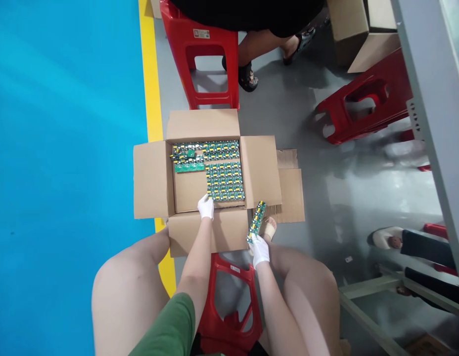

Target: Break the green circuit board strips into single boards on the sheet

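Observation:
An open cardboard box [190, 190] holds rows of green circuit boards [225, 180] with yellow parts, packed on its right side and along its far side. A green strip [189, 168] and some dark wires lie at the box's upper left. My left hand [206, 206], in a white glove, is at the near inside edge, its fingertips at the lower left corner of the packed boards; whether it grips one is hidden. My right hand [259, 249], also gloved, holds a strip of circuit boards [256, 220] by its near end, outside the box's lower right corner.
A red stool [232, 91] stands beyond the box, with a seated person's legs beside it. Another red stool [366, 99] is at the right. Flattened cardboard [292, 195] lies right of the box. A grey metal frame [430, 99] runs along the right.

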A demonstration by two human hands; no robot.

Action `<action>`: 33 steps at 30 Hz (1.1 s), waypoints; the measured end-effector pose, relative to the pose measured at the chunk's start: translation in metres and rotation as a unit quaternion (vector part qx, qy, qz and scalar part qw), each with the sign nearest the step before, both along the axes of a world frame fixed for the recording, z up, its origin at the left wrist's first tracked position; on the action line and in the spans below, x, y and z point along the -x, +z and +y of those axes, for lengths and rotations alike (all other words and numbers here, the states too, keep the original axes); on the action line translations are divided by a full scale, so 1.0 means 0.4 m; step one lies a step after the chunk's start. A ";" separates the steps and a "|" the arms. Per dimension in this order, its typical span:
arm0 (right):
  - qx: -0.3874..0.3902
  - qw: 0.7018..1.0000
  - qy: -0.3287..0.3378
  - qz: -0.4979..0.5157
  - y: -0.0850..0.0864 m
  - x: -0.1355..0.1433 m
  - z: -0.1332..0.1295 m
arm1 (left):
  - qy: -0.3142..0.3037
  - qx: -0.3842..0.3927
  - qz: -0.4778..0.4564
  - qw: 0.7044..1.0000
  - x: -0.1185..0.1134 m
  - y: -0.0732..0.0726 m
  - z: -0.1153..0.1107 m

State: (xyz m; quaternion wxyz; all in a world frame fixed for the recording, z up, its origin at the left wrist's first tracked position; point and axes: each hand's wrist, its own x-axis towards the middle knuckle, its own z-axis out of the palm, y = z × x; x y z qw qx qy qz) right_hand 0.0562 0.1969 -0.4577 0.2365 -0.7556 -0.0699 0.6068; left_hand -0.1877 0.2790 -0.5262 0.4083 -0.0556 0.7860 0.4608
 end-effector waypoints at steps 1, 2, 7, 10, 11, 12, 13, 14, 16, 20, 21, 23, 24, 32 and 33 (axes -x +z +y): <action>0.001 1.000 -0.001 0.000 0.000 0.001 0.000 | 0.008 0.004 -0.009 1.000 0.005 0.000 -0.005; 0.003 1.000 -0.002 0.001 0.000 0.001 -0.001 | 0.013 0.009 -0.018 1.000 0.011 -0.001 -0.009; 0.007 1.000 -0.006 0.008 -0.001 0.004 -0.003 | 0.011 0.023 -0.055 0.998 0.048 -0.009 -0.011; 0.011 1.000 -0.009 0.009 -0.001 0.005 -0.003 | -0.007 0.028 -0.072 0.997 0.062 -0.013 -0.001; 0.013 1.000 -0.010 0.009 -0.001 0.006 -0.002 | -0.013 0.030 -0.074 0.997 0.064 -0.013 0.002; 0.015 1.000 -0.010 0.009 -0.002 0.006 -0.002 | -0.019 0.031 -0.074 0.997 0.064 -0.012 0.003; 0.017 1.000 -0.009 0.010 -0.003 0.007 -0.002 | -0.024 0.032 -0.072 0.997 0.062 -0.010 0.003; 0.018 1.000 -0.009 0.009 -0.003 0.007 -0.003 | -0.028 0.032 -0.066 0.997 0.060 -0.008 0.003; 0.018 1.000 -0.007 0.009 -0.005 0.008 -0.004 | -0.035 0.033 -0.048 0.998 0.053 -0.004 0.001; 0.017 1.000 -0.006 0.008 -0.007 0.006 -0.008 | -0.048 0.053 -0.013 0.997 0.035 -0.002 0.005; 0.016 1.000 -0.006 0.008 -0.008 0.006 -0.009 | -0.050 0.063 -0.002 0.997 0.031 -0.002 0.008; 0.015 1.000 -0.004 0.007 -0.008 0.005 -0.009 | -0.053 0.089 0.019 0.994 0.020 -0.004 0.016; 0.013 1.000 -0.003 0.007 -0.008 0.004 -0.008 | -0.054 0.102 0.029 0.993 0.014 -0.005 0.020; 0.012 1.000 0.001 0.011 -0.013 -0.001 -0.009 | -0.057 0.154 0.061 0.985 -0.022 -0.011 0.055; 0.014 1.000 -0.001 0.011 -0.015 0.002 -0.010 | -0.056 0.152 0.061 0.985 -0.021 -0.010 0.055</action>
